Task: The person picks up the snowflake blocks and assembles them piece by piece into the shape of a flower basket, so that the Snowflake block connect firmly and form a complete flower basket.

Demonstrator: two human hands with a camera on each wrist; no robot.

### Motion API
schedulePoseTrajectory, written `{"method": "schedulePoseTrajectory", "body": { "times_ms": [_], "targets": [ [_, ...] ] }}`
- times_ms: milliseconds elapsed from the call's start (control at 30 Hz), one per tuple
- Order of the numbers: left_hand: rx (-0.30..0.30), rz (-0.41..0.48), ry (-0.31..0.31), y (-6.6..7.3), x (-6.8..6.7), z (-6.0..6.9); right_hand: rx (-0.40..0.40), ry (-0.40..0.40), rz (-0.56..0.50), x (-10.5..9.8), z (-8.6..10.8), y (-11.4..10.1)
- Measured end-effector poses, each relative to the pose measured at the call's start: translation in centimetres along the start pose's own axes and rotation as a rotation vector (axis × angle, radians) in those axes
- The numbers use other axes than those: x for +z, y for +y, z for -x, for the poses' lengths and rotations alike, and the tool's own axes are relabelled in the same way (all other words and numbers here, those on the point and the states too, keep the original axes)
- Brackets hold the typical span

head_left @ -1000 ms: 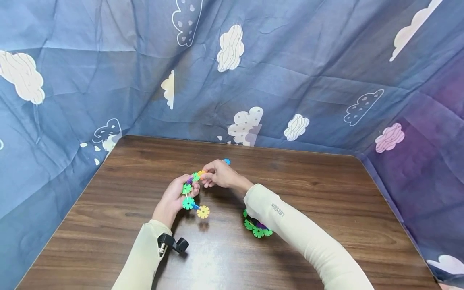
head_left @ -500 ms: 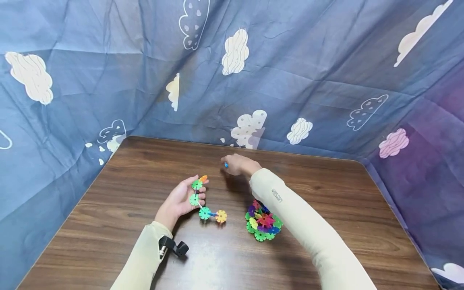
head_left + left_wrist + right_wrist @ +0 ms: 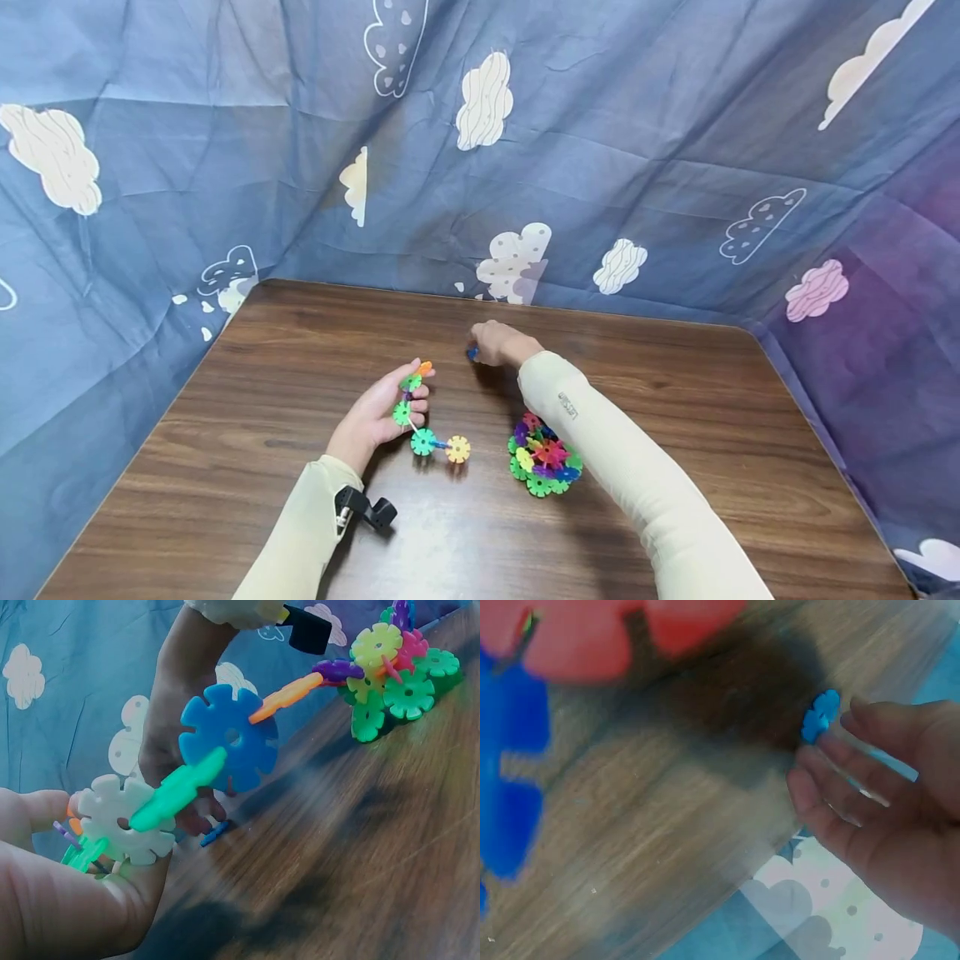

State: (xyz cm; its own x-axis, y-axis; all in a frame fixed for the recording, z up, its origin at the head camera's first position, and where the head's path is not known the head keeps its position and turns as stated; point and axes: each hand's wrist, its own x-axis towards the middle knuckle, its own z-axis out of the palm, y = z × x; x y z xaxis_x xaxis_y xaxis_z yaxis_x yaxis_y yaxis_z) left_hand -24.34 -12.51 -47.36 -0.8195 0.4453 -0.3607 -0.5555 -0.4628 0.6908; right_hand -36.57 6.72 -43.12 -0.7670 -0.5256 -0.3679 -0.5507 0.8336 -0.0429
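My left hand [image 3: 375, 408] holds a bent chain of interlocking snowflake discs [image 3: 423, 442]. In the left wrist view, the thumb lies against one disc, and the linked discs [image 3: 229, 739] stretch out past the hand. The chain's free end, a yellow disc [image 3: 458, 449], hangs toward the middle of the table. Farther back, my right hand [image 3: 498, 343] pinches a small blue snowflake disc [image 3: 472, 353] at its fingertips, low over the table. Seen from the right wrist, the blue disc [image 3: 819, 718] is tilted beside the thumb and index tips.
A round cluster of joined discs [image 3: 543, 458], green at the base with red, yellow, purple and blue ones above, stands beneath the right forearm. The brown wooden table [image 3: 322, 333] ends at a blue cloud-print cloth [image 3: 637, 150].
My right hand has left the chain's orange end, reached back to the blue disc and drawn it slightly nearer. The left hand has turned, swinging the chain's yellow end to the right.
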Motion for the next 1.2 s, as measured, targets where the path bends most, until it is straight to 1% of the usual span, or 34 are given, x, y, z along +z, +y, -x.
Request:
{"method": "schedulePoseTrajectory", "body": {
  "times_ms": [67,233,333,567,667,733,767,867,900,967,1033,1067,1133,1200],
  "targets": [
    [0.002,-0.007,-0.012,0.1,0.2,0.1,-0.004,0.015,-0.015,0.2,-0.1,-0.2],
    [0.001,-0.025,-0.025,0.1,0.5,0.1,0.001,0.002,-0.034,0.8,-0.2,-0.3],
    [-0.001,-0.027,-0.008,0.0,0.5,0.1,0.013,-0.012,-0.05,1.0,-0.1,-0.3],
    [0.005,-0.049,0.0,-0.1,0.7,0.0,0.036,-0.014,-0.032,1.3,-0.1,-0.3],
    [0.009,-0.055,0.007,-0.1,0.7,0.0,0.034,0.007,-0.076,1.3,0.0,-0.4],
    [0.012,-0.06,0.007,-0.2,0.7,-0.1,0.015,0.032,-0.171,1.3,0.2,-0.5],
    [0.012,-0.059,0.007,-0.2,0.6,-0.1,-0.002,0.044,-0.246,1.2,0.3,-0.6],
    [0.011,-0.05,0.004,-0.2,0.5,-0.2,-0.076,0.065,-0.544,0.5,0.7,-1.1],
    [0.01,-0.048,0.001,-0.2,0.5,-0.2,-0.1,0.051,-0.661,0.2,1.0,-1.3],
    [0.01,-0.041,0.002,-0.2,0.5,-0.2,-0.137,-0.012,-0.862,-0.7,1.5,-1.6],
    [0.016,-0.042,-0.003,-0.2,0.4,-0.2,-0.158,-0.097,-0.973,-1.3,1.9,-1.9],
    [0.018,-0.042,-0.005,-0.2,0.4,-0.2,-0.159,-0.142,-1.006,-1.6,2.2,-2.0],
    [0.022,-0.039,-0.003,-0.2,0.3,-0.1,-0.162,-0.214,-1.025,-1.8,2.5,-2.2],
    [0.024,-0.036,-0.01,-0.2,0.3,-0.1,-0.176,-0.25,-1.032,-1.6,2.7,-2.5]
  ]
}}
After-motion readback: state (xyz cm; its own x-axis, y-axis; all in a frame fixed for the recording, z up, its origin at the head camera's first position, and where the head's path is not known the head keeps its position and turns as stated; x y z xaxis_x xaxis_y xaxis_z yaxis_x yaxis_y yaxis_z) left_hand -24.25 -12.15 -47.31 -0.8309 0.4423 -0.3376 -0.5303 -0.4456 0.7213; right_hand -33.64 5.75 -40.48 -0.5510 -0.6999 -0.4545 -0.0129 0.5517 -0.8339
